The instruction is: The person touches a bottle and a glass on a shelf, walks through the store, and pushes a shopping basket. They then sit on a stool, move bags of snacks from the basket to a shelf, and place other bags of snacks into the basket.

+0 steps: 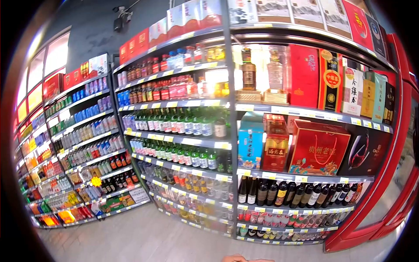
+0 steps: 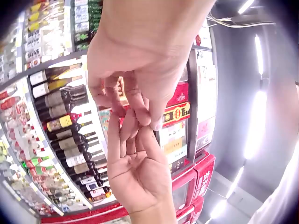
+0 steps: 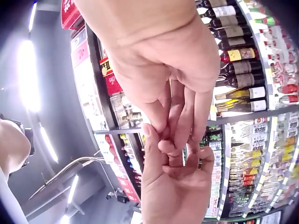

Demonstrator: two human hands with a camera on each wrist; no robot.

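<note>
My left hand [image 2: 140, 56] comes down from the top of the left wrist view, its fingers loosely bent. They meet the fingers of my right hand [image 2: 140, 177], which is turned palm toward that camera. From the other side, the right wrist view has the right hand [image 3: 163, 65] above and the left hand [image 3: 175, 196] below, fingertips overlapping. No object shows between them. Only a sliver of the hands [image 1: 235, 258] reaches the bottom edge of the head view. Nearest in front stands a shelf unit with dark wine bottles [image 1: 299, 195] and red gift boxes [image 1: 320, 147].
Shelves of green bottles [image 1: 187, 124] fill the middle unit, and cans [image 1: 94, 131] line the left one. At the right stands a red-framed door or cabinet [image 1: 371, 183]. Grey floor [image 1: 126, 238] runs before the shelves. A camera-like fixture [image 1: 120, 19] hangs on the wall.
</note>
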